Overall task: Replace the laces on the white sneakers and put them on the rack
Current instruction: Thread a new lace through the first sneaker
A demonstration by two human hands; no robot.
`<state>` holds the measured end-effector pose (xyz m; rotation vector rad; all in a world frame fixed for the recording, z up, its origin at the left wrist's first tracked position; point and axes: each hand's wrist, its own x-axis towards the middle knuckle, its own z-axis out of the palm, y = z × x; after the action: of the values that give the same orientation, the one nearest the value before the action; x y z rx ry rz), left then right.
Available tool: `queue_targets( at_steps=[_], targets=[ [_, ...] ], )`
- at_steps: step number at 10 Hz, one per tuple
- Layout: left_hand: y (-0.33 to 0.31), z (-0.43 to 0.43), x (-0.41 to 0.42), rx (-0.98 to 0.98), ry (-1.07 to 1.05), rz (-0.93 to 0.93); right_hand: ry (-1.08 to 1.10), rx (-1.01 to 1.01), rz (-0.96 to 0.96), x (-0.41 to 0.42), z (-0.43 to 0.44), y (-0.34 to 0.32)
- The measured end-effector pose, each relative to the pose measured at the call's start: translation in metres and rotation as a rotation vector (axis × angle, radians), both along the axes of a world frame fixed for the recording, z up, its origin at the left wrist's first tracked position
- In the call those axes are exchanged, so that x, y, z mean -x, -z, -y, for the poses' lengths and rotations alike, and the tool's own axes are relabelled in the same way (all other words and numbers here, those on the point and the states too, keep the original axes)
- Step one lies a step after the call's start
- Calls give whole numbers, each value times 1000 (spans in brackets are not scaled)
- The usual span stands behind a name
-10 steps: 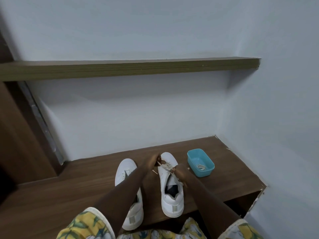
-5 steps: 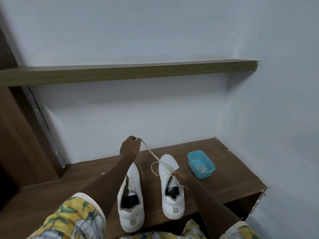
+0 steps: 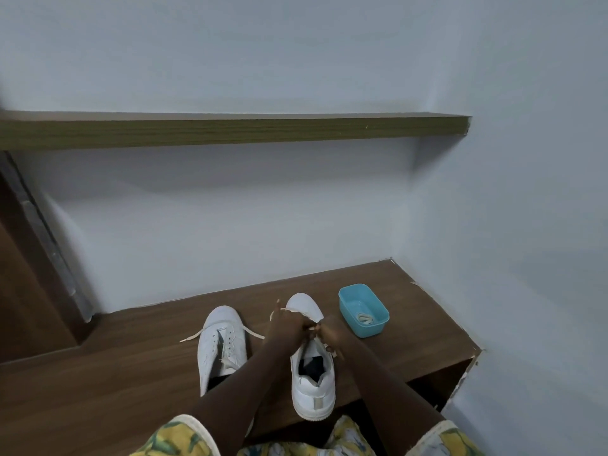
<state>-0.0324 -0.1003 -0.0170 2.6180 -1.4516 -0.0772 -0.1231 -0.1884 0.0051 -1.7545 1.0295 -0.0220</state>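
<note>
The left hand (image 3: 284, 327) and right hand (image 3: 330, 337) are meeting together over the right sneaker (image 3: 312, 390) on the desk (image 3: 98, 390), both pinching its lace (image 3: 271, 315). The left sneaker (image 3: 222, 343) is lying just beside it, a blue tub (image 3: 378, 311) sitting nearby.

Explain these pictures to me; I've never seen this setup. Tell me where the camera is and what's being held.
There is no machine here: a person works with bare hands, and the camera sits on their head, looking forward and down, so the arms enter from the bottom. On the wooden bench stand two white sneakers. The left hand pinches a lace on the right-hand sneaker; the right hand curls at its eyelets, though what it pinches is hidden. The other sneaker stands beside it, lace ends trailing out. A blue tub to the right holds what looks like a bundled lace. A wooden shelf runs above.
</note>
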Motion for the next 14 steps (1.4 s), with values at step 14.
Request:
queue_targets(
  at_steps=[14],
  targets=[
    [14, -23, -5, 633, -510, -979, -192, 557, -216, 20, 35, -1]
  ],
)
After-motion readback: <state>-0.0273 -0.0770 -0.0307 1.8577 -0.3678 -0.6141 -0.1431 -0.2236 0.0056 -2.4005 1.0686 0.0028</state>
